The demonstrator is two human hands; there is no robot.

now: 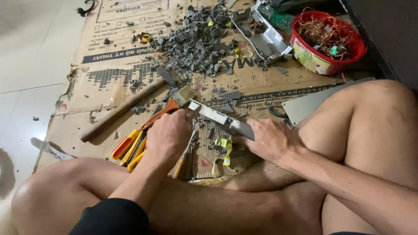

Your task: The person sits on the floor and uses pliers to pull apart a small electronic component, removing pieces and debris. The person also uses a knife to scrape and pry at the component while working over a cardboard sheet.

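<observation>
Bare knees frame both hands, left hand (167, 132) and right hand (270, 139), gripping a grey metal strip (222, 119); beyond it, broken grey fragments (196, 41) are piled, the strip itself still whole.

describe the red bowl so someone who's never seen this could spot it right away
Start at the big sheet of brown cardboard spread on the floor and follow it to its far right corner, past the heap of grey broken bits. There sits the red bowl, round and plastic. It is the only bright red container in view, and it is filled with tangled copper-coloured wire.
</observation>
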